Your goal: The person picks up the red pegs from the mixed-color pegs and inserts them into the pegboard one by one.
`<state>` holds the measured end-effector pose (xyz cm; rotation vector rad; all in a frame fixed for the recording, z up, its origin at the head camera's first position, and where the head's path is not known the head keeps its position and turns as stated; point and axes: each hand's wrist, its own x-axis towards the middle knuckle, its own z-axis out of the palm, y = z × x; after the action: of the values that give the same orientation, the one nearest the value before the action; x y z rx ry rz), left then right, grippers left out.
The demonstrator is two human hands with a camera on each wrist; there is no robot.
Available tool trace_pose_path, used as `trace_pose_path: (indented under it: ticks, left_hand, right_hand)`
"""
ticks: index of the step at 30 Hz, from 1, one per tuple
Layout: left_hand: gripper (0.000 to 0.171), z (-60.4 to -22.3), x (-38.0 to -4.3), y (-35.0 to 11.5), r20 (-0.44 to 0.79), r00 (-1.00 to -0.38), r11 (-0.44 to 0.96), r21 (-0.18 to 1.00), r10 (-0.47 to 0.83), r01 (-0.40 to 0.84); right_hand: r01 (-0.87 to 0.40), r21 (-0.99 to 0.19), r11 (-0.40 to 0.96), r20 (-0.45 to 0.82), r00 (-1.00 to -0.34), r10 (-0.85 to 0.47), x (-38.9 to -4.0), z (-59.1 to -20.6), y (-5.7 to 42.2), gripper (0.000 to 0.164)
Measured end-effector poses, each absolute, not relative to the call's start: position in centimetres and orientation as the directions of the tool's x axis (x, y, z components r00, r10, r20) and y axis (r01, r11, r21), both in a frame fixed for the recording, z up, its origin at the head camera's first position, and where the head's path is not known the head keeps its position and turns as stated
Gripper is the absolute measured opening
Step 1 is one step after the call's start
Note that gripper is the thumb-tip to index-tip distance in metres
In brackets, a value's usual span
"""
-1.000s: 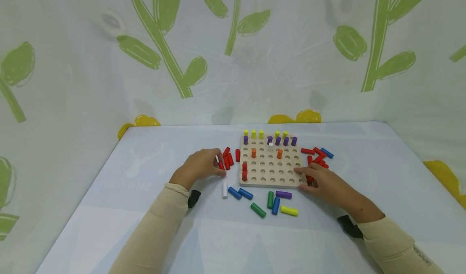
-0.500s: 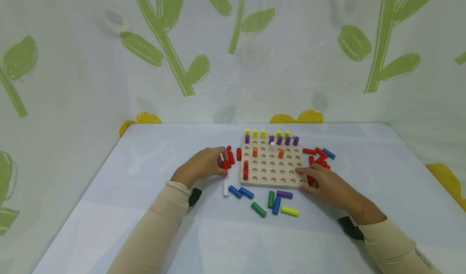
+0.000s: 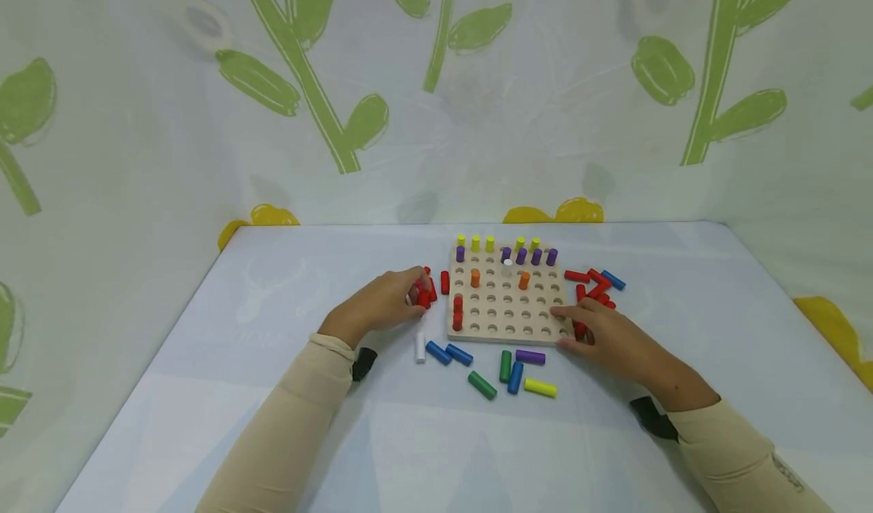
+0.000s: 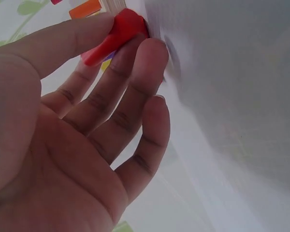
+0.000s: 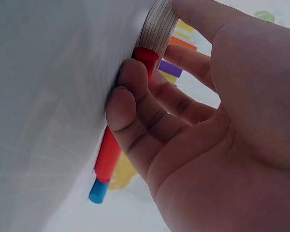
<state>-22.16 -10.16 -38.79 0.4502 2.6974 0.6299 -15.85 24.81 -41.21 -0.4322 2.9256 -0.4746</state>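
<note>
At the left of a wooden pegboard, my left hand pinches a red peg between thumb and fingers, close to the tabletop. Several more red pegs lie by its fingertips, and one red peg lies along the board's left edge. My right hand grips the board's near right corner with thumb and index finger. A red peg lies beside the board under that hand. Standing in the board are yellow, purple and orange pegs, one white peg and two red pegs at the left.
Red pegs and a blue peg lie loose right of the board. In front of it are a white peg, several blue pegs, green pegs, a purple peg and a yellow peg.
My left hand has shifted slightly right and away from me, bringing its red peg nearer the other red pegs. The right hand stays at the board's corner.
</note>
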Motion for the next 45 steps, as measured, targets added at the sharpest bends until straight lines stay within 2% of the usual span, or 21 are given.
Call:
trace_pose_path:
  ticks: [7, 15, 25, 37, 45]
  left_hand:
    - [0.031, -38.8, -22.2, -9.9, -0.182, -0.898, 0.814, 0.520, 0.401, 0.258]
    - [0.039, -38.7, -22.3, -9.4, -0.149, -0.902, 0.799, 0.538, 0.404, 0.269]
    - [0.039, -38.5, -21.8, -8.5, -0.046, -0.906, 0.785, 0.520, 0.421, 0.338]
    - [0.034, -38.4, -20.7, -7.1, 0.151, -0.913, 0.769, 0.498, 0.378, 0.401]
    - [0.035, -38.6, -20.2, -6.2, 0.199, -0.900, 0.771, 0.465, 0.388, 0.435]
  right_hand:
    - [-0.253, -0.333, 0.908, -0.110, -0.946, -0.304, -16.0, -41.1, 24.9, 0.062]
    - [-0.259, -0.328, 0.908, -0.092, -0.948, -0.304, -15.9, -41.2, 24.9, 0.062]
    - [-0.251, -0.334, 0.909, -0.102, -0.949, -0.300, -15.9, -41.2, 24.8, 0.062]
    - [-0.254, -0.334, 0.908, -0.103, -0.947, -0.303, -15.9, -41.2, 24.8, 0.061]
    - [-0.248, -0.326, 0.912, -0.108, -0.949, -0.296, -15.9, -41.1, 24.8, 0.062]
